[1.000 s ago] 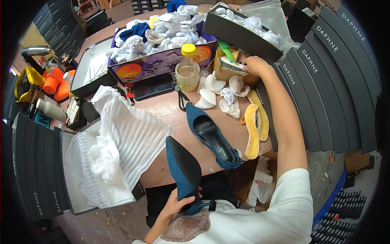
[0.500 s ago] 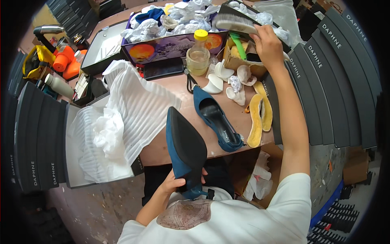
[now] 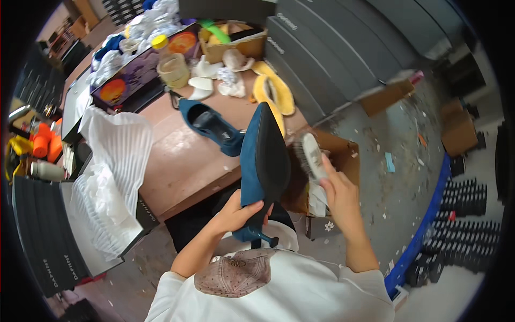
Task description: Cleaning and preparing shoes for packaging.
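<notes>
My left hand (image 3: 240,210) grips a blue pointed heeled shoe (image 3: 250,170) near its heel end, toe pointing away and black sole turned to the right. In my right hand (image 3: 341,196) is a white-handled brush (image 3: 313,155), its dark bristles facing left toward the sole, with a gap between them. A matching blue shoe (image 3: 211,126) lies on the table just beyond the held one, insole upward. Yellow fuzzy pads (image 3: 279,88) rest to the right of that shoe, partly behind the held shoe's toe.
An open shoe box (image 3: 140,228) with white wrapping (image 3: 115,177) sits at left. A yellow-capped jar (image 3: 173,70) stands among white paper pieces (image 3: 201,87). Dark shoe boxes (image 3: 322,64) are stacked at far right. Below the table's edge is a cardboard carton (image 3: 343,144).
My right hand has brought the brush down from above the back of the table to beside the held shoe. My view has swung rightward. The left hand keeps its hold on the shoe.
</notes>
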The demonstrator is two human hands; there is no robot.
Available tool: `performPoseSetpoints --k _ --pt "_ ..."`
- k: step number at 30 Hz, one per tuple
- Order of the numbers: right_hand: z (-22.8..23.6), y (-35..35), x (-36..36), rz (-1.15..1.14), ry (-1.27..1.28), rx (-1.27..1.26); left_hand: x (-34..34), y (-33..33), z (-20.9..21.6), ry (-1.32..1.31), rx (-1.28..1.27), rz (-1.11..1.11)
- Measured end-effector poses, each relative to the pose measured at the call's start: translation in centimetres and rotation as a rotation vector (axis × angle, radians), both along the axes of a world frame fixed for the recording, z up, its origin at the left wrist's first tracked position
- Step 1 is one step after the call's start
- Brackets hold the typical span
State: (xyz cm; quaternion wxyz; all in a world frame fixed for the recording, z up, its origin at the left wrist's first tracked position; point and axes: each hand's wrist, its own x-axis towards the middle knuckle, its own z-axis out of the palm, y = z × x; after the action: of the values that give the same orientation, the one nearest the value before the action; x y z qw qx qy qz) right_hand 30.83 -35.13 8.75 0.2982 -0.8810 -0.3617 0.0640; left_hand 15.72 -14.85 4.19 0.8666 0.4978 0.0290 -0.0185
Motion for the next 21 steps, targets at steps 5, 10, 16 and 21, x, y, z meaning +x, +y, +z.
performPoseSetpoints --k 5,10,16,21 --pt "1.8 -2.5 -3.5 0.000 -0.004 0.237 2.4 -3.0 -2.7 0.002 0.104 -0.129" --pt "0.4 -3.3 1.4 -0.139 0.033 0.040 1.2 -2.0 -2.6 0.016 0.052 -0.100" --pt "1.3 0.0 2.0 -0.043 -0.164 -0.130 -1.0 -0.9 -2.9 -0.090 0.050 0.049" --pt "4.0 2.7 -3.1 0.198 -0.029 0.184 -2.7 0.4 -2.6 0.050 -0.096 0.118"
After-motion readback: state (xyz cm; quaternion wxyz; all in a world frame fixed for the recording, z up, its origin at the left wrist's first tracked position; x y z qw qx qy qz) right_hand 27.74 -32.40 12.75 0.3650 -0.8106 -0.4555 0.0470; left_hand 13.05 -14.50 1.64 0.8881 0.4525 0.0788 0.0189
